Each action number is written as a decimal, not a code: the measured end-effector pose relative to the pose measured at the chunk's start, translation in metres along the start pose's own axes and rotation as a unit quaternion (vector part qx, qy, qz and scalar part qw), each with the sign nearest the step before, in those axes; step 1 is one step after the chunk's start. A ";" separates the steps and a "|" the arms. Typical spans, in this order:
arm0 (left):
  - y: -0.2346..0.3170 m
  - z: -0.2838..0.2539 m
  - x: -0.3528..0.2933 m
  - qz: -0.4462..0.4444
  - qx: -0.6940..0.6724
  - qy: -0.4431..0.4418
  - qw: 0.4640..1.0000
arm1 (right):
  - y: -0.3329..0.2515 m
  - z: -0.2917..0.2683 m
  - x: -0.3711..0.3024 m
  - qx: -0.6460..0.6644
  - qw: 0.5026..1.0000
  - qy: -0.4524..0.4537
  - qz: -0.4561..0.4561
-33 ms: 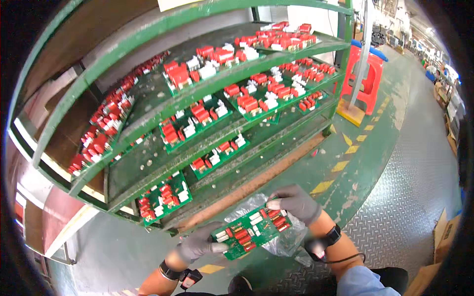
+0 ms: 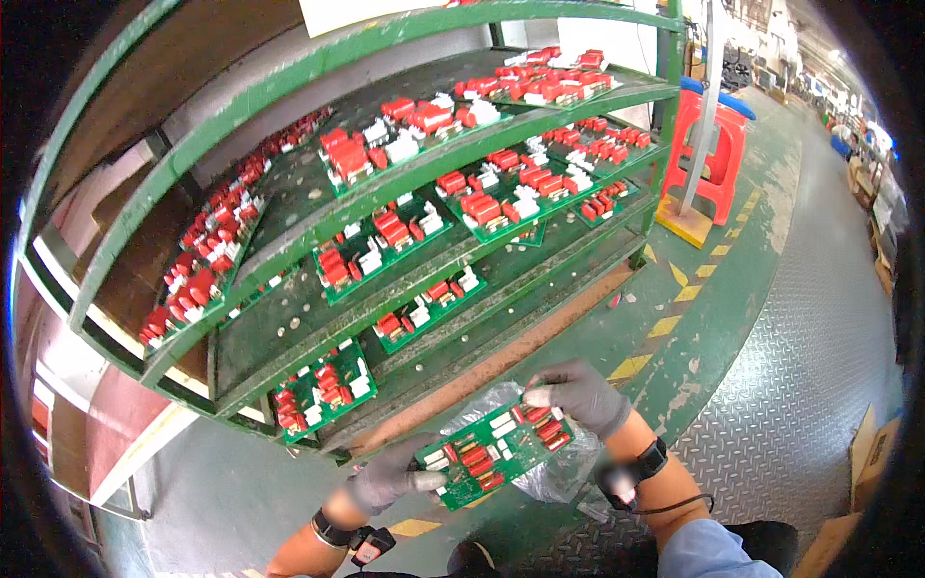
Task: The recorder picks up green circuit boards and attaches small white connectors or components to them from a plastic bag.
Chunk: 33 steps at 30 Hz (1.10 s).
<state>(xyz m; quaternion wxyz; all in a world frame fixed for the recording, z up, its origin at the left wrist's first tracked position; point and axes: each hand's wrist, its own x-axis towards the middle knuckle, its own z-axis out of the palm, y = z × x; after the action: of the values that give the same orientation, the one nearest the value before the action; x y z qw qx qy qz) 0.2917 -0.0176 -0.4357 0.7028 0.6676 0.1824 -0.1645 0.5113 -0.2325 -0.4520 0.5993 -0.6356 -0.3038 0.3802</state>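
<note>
Circuit board [image 2: 513, 453], near, in front of the green rack [image 2: 405, 172], is gripped at its left end by the left hand [image 2: 388, 477], far right corner by the right hand [image 2: 586, 398]; likely light, stiff, fragile: best held by edges.

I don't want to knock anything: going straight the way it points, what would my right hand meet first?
Past the green circuit board it holds, your right hand would probably meet the green rack, low down, though depth is unclear.
</note>
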 end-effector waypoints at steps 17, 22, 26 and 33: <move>0.122 0.015 -0.054 0.179 -0.150 0.220 0.947 | -0.033 -0.059 -0.022 0.278 0.939 0.015 -0.202; 0.136 0.003 -0.028 0.214 -0.218 0.132 0.943 | -0.028 -0.071 -0.016 0.380 0.905 0.045 -0.188; 0.169 0.032 0.017 0.236 -0.271 0.182 0.915 | -0.031 -0.079 -0.023 0.394 0.895 0.047 -0.206; 0.202 0.060 -0.002 0.183 -0.155 0.116 0.964 | -0.016 -0.112 -0.032 0.446 0.861 0.056 -0.236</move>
<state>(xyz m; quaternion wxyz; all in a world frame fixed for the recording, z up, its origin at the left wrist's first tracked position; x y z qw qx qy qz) 0.3876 -0.0663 -0.2547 0.7897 0.5874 0.1604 0.0754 0.5903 -0.3168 -0.4333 0.9067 -0.2295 -0.2087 0.2857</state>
